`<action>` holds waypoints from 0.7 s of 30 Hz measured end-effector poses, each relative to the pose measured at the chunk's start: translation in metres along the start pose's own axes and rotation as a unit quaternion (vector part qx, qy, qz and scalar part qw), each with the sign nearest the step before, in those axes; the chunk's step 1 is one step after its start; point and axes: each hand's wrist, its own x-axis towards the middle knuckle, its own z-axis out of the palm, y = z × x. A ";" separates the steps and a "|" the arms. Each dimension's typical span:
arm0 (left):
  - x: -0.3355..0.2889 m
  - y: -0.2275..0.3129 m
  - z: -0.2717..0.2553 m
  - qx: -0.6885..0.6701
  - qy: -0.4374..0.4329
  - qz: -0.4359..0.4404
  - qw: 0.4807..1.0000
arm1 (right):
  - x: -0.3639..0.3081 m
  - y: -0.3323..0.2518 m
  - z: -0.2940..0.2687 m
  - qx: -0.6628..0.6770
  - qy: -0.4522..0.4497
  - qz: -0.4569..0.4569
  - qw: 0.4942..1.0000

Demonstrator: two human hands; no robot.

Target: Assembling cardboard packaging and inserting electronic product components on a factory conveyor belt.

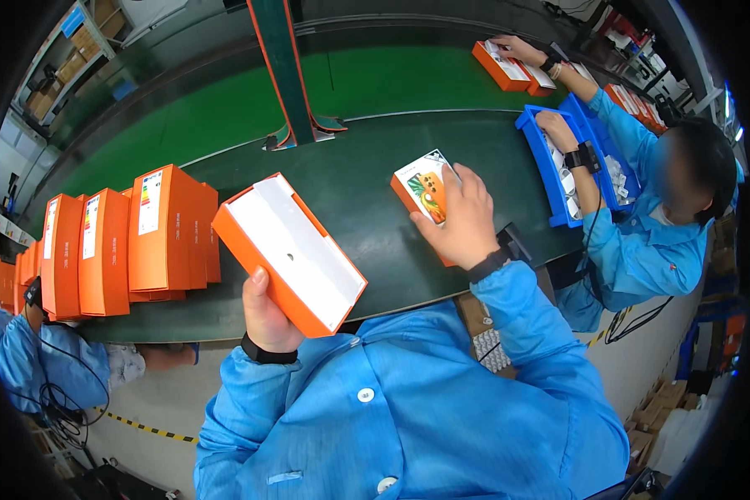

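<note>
My left hand (268, 315) grips a long orange box (240, 223), held tilted above the near edge of the workbench. A white insert with a small dark hole covers most of its open top. To the right, my right hand (462, 218) is closed over a second orange box (403, 192) on the bench. On top of that box lies a white-edged flat piece (426, 182) with a colourful yellow and green picture. The thumb rests at its near side and the fingers at its right edge. My palm hides the rest of that box.
Upright orange boxes (162, 225) with white labels stand in rows at the left. A post (285, 75) rises from the bench's far side, before a green belt (392, 79). At right, a co-worker (642, 217) reaches into a blue bin (550, 179) and over orange boxes (504, 71).
</note>
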 end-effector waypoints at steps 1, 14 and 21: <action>0.001 -0.002 0.002 0.022 -0.008 -0.011 1.000 | -0.004 -0.003 -0.003 0.063 0.043 -0.041 0.996; -0.005 -0.052 0.033 0.097 -0.038 -0.065 0.992 | -0.046 -0.060 -0.038 0.329 -0.070 -0.108 0.936; 0.000 -0.062 0.038 0.071 -0.036 -0.092 0.993 | -0.037 -0.050 -0.065 0.347 -0.134 -0.031 0.928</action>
